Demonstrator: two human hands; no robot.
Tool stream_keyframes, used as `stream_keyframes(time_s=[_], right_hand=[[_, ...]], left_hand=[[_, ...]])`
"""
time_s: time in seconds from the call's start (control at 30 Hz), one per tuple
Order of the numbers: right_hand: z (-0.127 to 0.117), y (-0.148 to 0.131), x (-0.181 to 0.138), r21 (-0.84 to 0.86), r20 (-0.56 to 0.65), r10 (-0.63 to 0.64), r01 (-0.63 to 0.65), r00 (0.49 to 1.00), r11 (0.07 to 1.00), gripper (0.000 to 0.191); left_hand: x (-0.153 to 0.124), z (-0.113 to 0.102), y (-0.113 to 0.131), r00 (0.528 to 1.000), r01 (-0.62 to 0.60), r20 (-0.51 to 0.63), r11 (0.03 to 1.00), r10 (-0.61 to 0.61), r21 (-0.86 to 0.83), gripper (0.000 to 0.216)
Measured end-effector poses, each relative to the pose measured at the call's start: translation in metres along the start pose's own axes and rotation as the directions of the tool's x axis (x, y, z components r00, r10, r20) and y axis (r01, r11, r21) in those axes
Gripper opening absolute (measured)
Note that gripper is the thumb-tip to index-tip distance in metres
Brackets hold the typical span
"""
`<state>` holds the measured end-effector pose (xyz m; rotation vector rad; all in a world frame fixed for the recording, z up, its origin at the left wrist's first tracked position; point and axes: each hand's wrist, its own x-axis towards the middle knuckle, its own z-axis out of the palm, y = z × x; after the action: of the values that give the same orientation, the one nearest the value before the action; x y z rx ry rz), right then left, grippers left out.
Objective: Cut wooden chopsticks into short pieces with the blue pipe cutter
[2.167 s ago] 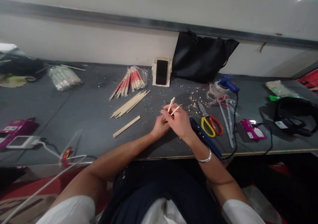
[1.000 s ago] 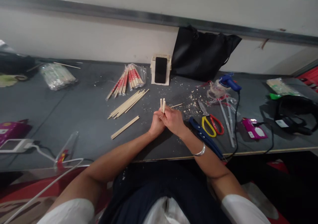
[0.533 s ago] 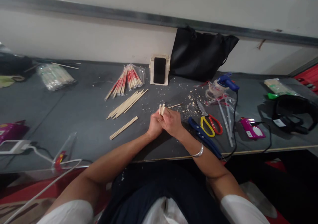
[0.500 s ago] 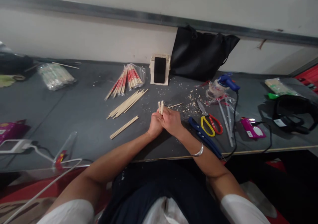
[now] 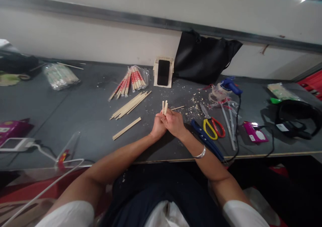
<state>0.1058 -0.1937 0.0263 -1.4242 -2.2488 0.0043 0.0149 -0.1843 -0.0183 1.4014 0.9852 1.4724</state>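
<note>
My left hand [image 5: 158, 126] and my right hand [image 5: 175, 123] are pressed together, both closed around a few pale wooden chopsticks [image 5: 164, 107]. The chopsticks' ends stick up above my fingers; their lower parts are hidden in my hands. Just beyond my right hand a single thin stick [image 5: 177, 107] lies on the grey table. To the left rest a loose row of bare chopsticks [image 5: 130, 105] and a smaller group of chopsticks [image 5: 126, 128]. Behind these sits a plastic-wrapped bunch of chopsticks [image 5: 133, 81] with red paper sleeves.
Red-and-yellow-handled scissors [image 5: 210, 128] and a blue-handled tool [image 5: 206, 138] lie right of my hands, near scattered wood chips [image 5: 193, 106]. A blue glue gun [image 5: 231, 86] with a cord and clear glue sticks [image 5: 228, 124] are further right. A phone [image 5: 163, 72] leans on a wooden stand.
My hands keep the same grip; the chopsticks in them tilt slightly differently, their tops more spread. The whole view has shifted a little with my head.
</note>
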Motion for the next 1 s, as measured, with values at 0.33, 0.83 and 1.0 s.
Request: stream_keyframes(time_s=[0.33, 0.83, 1.0], right_hand=[[0.006, 0.005, -0.005, -0.018, -0.019, 0.021, -0.021, 1.0, 1.0, 0.046], [0.019, 0.009, -0.008, -0.008, -0.17, 0.031, -0.033, 0.985, 0.999, 0.053], [0.013, 0.01, -0.008, 0.017, -0.134, 0.031, -0.029, 0.99, 0.999, 0.053]], left_hand=[[0.0, 0.002, 0.002, 0.995, -0.085, 0.048, 0.995, 0.083, 0.045, 0.038], [-0.017, -0.017, -0.009, 0.968, -0.07, 0.25, 0.976, 0.017, 0.205, 0.02], [-0.016, -0.017, -0.009, 0.965, -0.107, 0.254, 0.983, 0.067, 0.147, 0.032]])
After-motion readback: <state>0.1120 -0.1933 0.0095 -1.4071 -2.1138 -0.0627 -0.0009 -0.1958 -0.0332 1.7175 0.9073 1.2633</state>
